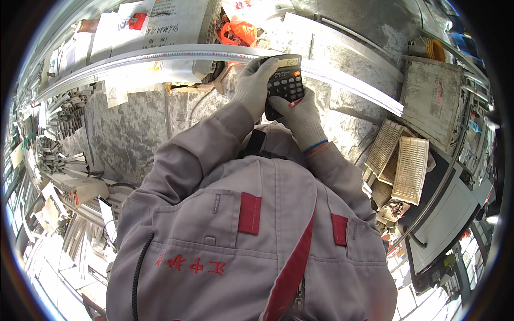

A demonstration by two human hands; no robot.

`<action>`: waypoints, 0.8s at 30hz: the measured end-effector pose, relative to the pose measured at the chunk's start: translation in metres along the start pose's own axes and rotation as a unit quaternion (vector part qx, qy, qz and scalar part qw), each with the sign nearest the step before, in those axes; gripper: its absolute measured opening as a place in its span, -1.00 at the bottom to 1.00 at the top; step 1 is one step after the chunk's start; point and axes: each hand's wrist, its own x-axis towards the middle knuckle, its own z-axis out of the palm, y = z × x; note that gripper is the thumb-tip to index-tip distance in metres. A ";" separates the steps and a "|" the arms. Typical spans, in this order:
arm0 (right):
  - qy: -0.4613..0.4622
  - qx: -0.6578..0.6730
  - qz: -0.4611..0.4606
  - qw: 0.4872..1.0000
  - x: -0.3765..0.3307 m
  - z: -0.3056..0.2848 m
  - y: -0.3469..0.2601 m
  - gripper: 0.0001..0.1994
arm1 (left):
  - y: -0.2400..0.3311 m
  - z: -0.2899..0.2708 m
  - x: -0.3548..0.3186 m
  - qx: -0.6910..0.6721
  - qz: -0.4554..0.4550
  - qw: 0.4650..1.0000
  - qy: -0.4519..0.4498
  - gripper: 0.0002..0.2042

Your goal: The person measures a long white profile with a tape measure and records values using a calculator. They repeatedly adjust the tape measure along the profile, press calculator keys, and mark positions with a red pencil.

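A black calculator (pixel 286 85) with a lit grey display and one orange key is held up in front of my body. My gloved left hand (pixel 252 88) grips it along its left side, fingers closed around the edge. My gloved right hand (pixel 304 115) is at its lower right, thumb lying on the keypad. A thin red-and-white pen-like stick (pixel 295 101) pokes out of the right hand's grip; the rest is hidden by the glove. Behind the calculator runs a long pale metal profile (pixel 353 87) with a measuring scale (pixel 198 54) along its left part.
Beige plastic baskets (pixel 410 170) and a grey board-like box (pixel 431 101) stand on the right. Stacked metal profiles (pixel 72 115) fill the left. Large wrapped packages (pixel 152 32) lie at the back left, beside an orange bag (pixel 238 33). A red tape measure (pixel 137 21) rests on them.
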 end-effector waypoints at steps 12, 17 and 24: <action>-0.036 -0.034 -0.065 0.997 -0.007 -0.004 -0.014 -0.18 | 0.012 -0.015 0.013 -0.100 -0.070 0.992 -0.022 -0.72; -0.121 0.183 -0.056 0.974 -0.003 -0.029 -0.006 -0.37 | 0.025 -0.033 0.020 -0.086 -0.108 0.990 -0.029 -0.64; -0.156 0.252 -0.033 0.954 0.005 -0.042 0.007 -0.56 | 0.033 -0.044 0.028 -0.101 -0.128 0.985 -0.050 -0.60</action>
